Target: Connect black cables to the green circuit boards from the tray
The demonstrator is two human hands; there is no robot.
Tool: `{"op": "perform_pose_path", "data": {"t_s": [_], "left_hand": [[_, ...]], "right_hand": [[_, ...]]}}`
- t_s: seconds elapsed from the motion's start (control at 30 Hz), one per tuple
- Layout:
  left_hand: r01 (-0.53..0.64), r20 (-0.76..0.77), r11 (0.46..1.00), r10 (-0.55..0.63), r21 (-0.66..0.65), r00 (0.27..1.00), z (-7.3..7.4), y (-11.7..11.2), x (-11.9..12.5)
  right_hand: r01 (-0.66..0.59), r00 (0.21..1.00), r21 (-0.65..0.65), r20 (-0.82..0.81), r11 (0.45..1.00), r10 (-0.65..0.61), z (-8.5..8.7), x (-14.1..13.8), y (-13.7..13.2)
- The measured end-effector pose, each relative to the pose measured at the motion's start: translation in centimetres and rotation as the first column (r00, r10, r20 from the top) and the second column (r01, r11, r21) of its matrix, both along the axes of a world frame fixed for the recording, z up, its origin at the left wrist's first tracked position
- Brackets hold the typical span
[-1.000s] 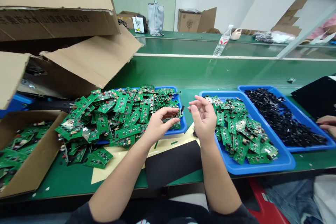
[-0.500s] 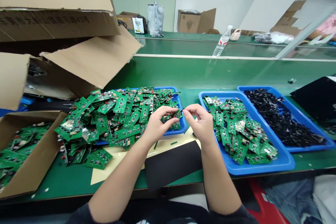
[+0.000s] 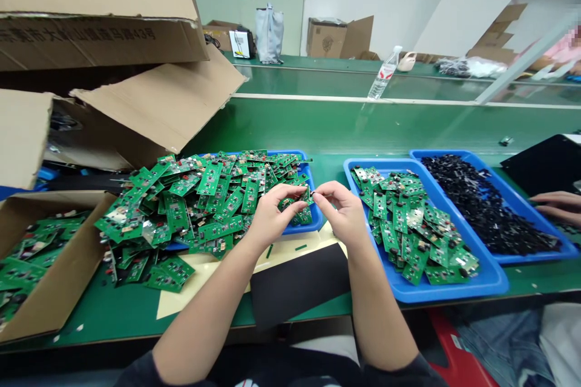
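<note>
My left hand (image 3: 272, 214) has its thumb and fingers closed on a small green circuit board (image 3: 307, 198), which blends with the boards behind it. Close beside it, my right hand (image 3: 341, 211) pinches a tiny black part at the board's right edge; the fingertips hide most of it. Both hands are above the front right corner of a blue tray (image 3: 319, 217) heaped with circuit boards (image 3: 218, 199). Below them a black sheet (image 3: 299, 284) lies on pale yellow paper (image 3: 200, 266).
To the right stand a blue tray (image 3: 492, 290) of circuit boards and another (image 3: 551, 251) of small black parts. A co-worker's hand (image 3: 560, 205) is at the far right. Cardboard boxes (image 3: 59, 290) crowd the left. A water bottle (image 3: 384, 74) stands behind.
My right hand has shifted very slightly left, towards the board in my left hand. A co-worker's hand has come into view at the right edge, beside the tray of black parts.
</note>
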State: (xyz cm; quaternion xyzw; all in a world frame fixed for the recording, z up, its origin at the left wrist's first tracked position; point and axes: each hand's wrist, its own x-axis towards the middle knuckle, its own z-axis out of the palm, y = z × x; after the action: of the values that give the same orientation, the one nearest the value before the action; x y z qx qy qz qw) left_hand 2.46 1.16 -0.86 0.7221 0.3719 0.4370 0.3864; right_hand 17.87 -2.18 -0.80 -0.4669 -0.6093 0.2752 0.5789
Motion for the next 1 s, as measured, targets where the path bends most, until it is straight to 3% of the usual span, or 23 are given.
{"op": "perform_pose_path", "data": {"t_s": [0.2, 0.37, 0.47, 0.63, 1.0], "left_hand": [[-0.004, 0.022, 1.0, 0.004, -0.018, 1.0, -0.25, 0.05, -0.02], [-0.068, 0.036, 0.995, 0.066, 0.07, 0.997, -0.02, 0.01, -0.25], [-0.11, 0.034, 0.981, 0.106, 0.161, 0.994, 0.13, -0.12, -0.31], [-0.093, -0.026, 0.953, 0.105, 0.29, 0.994, 0.18, -0.32, -0.15], [-0.049, -0.008, 0.956, 0.054, 0.289, 0.999, 0.2, -0.27, -0.1]], "right_hand": [[-0.035, 0.999, -0.062, -0.03, 0.997, 0.033, 0.04, 0.18, -0.08], [-0.216, 0.957, -0.119, -0.22, 0.969, 0.187, 0.19, 0.25, -0.35], [-0.203, 0.934, -0.171, -0.328, 0.964, 0.139, 0.28, 0.17, -0.19], [-0.225, 0.923, -0.311, -0.371, 0.923, 0.1, 0.35, 0.02, 0.2], [-0.293, 0.881, -0.349, -0.461, 0.89, 0.109, 0.45, 0.07, 0.11]]}}
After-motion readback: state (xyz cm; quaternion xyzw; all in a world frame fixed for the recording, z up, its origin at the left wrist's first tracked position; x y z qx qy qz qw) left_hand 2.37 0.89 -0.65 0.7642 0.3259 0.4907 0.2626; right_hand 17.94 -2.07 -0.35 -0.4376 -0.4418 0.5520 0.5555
